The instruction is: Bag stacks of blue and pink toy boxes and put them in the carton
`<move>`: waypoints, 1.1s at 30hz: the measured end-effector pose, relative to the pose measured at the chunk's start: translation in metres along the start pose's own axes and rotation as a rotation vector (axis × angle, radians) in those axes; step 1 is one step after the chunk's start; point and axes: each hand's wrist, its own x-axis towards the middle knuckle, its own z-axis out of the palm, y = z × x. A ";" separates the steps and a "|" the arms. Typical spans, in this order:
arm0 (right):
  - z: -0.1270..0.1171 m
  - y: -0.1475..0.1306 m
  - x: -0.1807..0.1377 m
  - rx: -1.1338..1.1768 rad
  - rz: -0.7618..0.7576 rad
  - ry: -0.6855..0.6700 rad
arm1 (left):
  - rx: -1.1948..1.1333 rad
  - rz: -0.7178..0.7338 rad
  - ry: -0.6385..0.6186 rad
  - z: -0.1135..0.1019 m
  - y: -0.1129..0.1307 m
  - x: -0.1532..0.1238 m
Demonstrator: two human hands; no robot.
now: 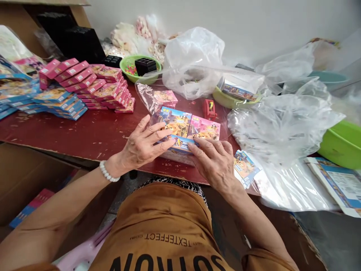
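Observation:
In front of me on the table, a blue printed box point(175, 122) and a pink printed box point(207, 128) sit side by side. A narrow blue side panel point(180, 144) faces me along their near edge. My left hand point(141, 145), with a white bead bracelet point(108, 172) at the wrist, lies with spread fingers on the blue box. Over the near edge of the pink box rests my right hand point(213, 162), its fingers loosely bent and partly hiding it. Clear plastic film point(146, 96) shows around the boxes; whether it wraps them fully I cannot tell.
Stacks of pink boxes point(113, 92) and blue boxes point(60, 101) stand at left. Behind are a green bowl point(128, 77), a plastic bag point(194, 56) and a red tape dispenser point(209, 109). Printed cards point(245, 167) and plastic sheets point(282, 128) lie at right.

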 end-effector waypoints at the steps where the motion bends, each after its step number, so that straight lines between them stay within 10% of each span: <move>1: 0.002 0.003 0.000 0.027 -0.023 0.028 | -0.023 0.003 0.052 0.007 -0.003 -0.001; 17: -0.008 0.007 0.018 0.144 0.071 -0.108 | -0.021 -0.066 -0.125 0.000 -0.008 0.014; 33: 0.007 0.027 0.030 0.310 0.078 -0.302 | -0.258 -0.004 -0.021 0.011 -0.013 0.028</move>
